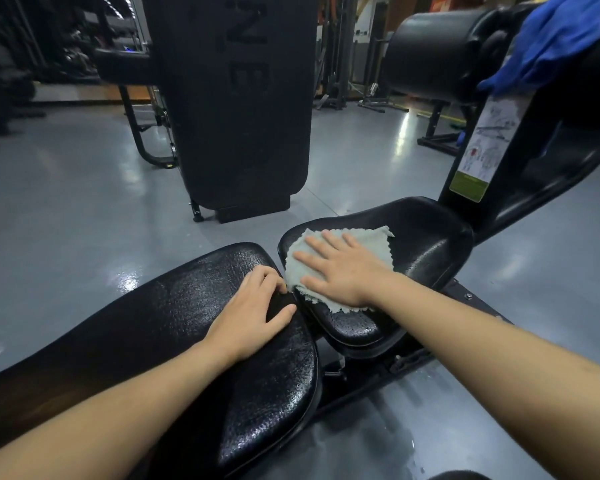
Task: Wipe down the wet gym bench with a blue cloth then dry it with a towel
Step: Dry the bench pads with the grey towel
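Towel (347,252) lies flat on seat pad (426,251), pinned under right hand (340,268), fingers spread and pressing. Left hand (253,313) rests on back pad (187,327) at left, fingers curled over its edge. Pad's undried stretch runs far-right. Blue cloth (551,39) hangs on frame, far right, well apart. Nothing blocks the stroke.

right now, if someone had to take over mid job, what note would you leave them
Right hand: flat, fingers spread, pressing the pale towel onto the seat pad.
Left hand: rests on the end of the long back pad, fingers curled over its edge.
Blue cloth: draped over the machine frame at upper right, so the wiping looks done.
Left: finish drying the seat pad; the back pad looks glossy, possibly wet.
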